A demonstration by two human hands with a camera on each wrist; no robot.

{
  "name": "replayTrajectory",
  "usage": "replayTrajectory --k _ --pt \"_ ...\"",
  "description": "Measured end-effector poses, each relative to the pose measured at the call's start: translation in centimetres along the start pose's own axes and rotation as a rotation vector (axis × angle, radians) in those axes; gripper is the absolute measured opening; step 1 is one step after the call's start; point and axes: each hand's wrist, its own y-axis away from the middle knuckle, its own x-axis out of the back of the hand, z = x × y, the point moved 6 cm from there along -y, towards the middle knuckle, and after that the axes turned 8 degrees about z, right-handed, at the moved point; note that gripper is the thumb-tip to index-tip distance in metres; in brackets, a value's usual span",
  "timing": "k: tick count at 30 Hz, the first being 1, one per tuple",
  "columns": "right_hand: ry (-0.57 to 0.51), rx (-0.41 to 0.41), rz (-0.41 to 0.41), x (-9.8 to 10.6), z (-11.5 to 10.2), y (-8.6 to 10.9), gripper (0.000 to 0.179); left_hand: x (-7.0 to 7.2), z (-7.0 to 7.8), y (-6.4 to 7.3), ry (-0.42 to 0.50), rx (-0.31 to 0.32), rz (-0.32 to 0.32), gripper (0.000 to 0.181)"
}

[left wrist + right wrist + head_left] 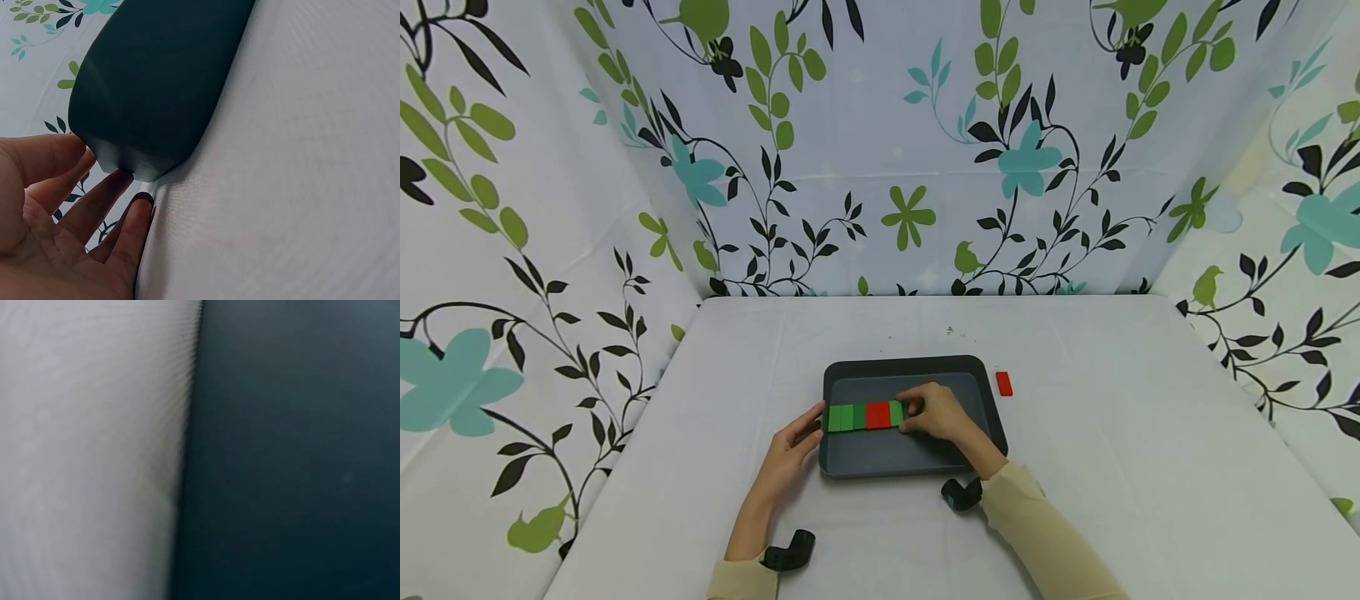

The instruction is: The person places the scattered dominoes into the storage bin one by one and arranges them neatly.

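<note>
A dark grey tray lies on the white table. Inside it, a straight row of flat tiles runs from the left wall: light green tiles, a darker green tile, a red part and a light green tile at the right end. My right hand pinches that end tile between thumb and finger. At the tray's left side, the extended fingers of my left hand touch the outer wall, seen close in the left wrist view. The right wrist view shows tray wall and cloth, no hand.
A loose red tile lies on the white tablecloth just right of the tray. Patterned curtains enclose the table at the back and sides. A black wrist device sits on each forearm.
</note>
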Motion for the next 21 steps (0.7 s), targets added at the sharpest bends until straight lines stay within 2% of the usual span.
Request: replayTrajectory --k 7,13,17,21 --pt "-0.005 -0.011 0.009 -0.1 0.1 -0.2 0.053 0.1 0.0 -0.1 -0.012 0.000 0.001 0.048" --pt "-0.072 -0.002 0.013 0.4 -0.1 0.0 0.055 0.1 0.0 -0.1 -0.012 0.004 -0.002 0.048" --pt "-0.124 0.048 0.039 1.6 -0.1 0.5 0.056 0.0 0.0 -0.1 -0.001 0.010 -0.007 0.048" --pt "-0.180 0.121 0.093 4.1 0.0 1.4 0.059 0.0 0.0 0.0 -0.006 -0.002 0.004 0.047"
